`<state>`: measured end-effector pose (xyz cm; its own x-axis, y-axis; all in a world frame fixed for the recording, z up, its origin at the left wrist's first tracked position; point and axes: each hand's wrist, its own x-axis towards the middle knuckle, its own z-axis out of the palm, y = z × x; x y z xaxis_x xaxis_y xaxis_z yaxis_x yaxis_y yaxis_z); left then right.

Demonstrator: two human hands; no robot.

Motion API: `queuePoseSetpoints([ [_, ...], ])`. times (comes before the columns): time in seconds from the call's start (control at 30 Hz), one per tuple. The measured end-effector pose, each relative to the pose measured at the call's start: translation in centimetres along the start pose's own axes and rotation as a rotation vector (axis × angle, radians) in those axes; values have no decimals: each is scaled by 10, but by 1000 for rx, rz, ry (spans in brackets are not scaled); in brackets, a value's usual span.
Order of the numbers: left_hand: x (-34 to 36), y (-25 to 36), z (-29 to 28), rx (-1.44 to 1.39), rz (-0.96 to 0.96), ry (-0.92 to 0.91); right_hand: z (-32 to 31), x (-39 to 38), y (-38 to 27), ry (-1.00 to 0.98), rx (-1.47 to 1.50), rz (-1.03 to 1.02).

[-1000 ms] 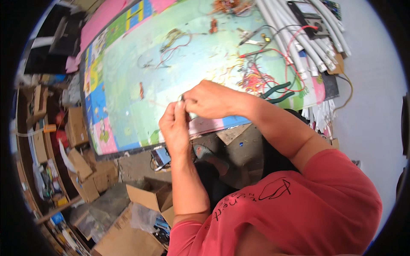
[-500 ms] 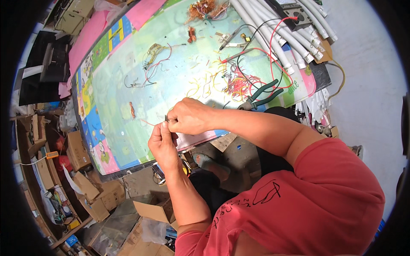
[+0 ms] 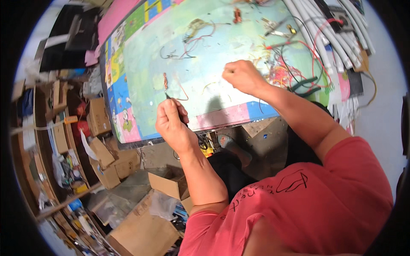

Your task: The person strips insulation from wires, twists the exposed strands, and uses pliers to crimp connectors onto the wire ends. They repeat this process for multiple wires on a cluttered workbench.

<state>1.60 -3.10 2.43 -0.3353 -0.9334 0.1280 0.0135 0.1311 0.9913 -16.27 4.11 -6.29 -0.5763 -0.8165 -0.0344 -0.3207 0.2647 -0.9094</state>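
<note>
My left hand (image 3: 172, 121) is closed near the table's front edge, thumb pressed against the fingers. It pinches a thin dark cable (image 3: 168, 96) whose end pokes up past the thumb, and a red wire (image 3: 184, 91) curves away beside that end. To the right, my right hand (image 3: 242, 76) hovers over the table in a fist. Whatever its fingers may hold is hidden. Just beyond the left hand lies a small copper-coloured wire bundle (image 3: 165, 81). Right of my right hand is a heap of red and yellow wire scraps (image 3: 279, 73), with green-handled pliers (image 3: 305, 85) next to it.
A colourful mat (image 3: 141, 64) covers the table. Loose wires (image 3: 196, 36) lie towards its far side. Meter leads (image 3: 314, 47) and white corrugated tubes (image 3: 314, 32) occupy the right. Cardboard boxes (image 3: 164, 183) and a crowded shelf (image 3: 60, 141) stand lower left.
My hands, together before, are now apart: the right has moved away to the right and farther over the table. The view has shifted, so the table sits higher and more to the right.
</note>
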Motion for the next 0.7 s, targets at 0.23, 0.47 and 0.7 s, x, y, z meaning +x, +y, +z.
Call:
queuePoseSetpoints([
  [0.23, -6, -9, -5, -63, -340, -198, -9, -12, -26, -184, 63, -60],
  [0.47, -8, -13, -2, -22, -351, -239, 6, -30, -43, -324, 272, -368],
  [0.7, -9, -19, 5, 114, -237, -261, 3, -31, -43, -224, 150, -407],
])
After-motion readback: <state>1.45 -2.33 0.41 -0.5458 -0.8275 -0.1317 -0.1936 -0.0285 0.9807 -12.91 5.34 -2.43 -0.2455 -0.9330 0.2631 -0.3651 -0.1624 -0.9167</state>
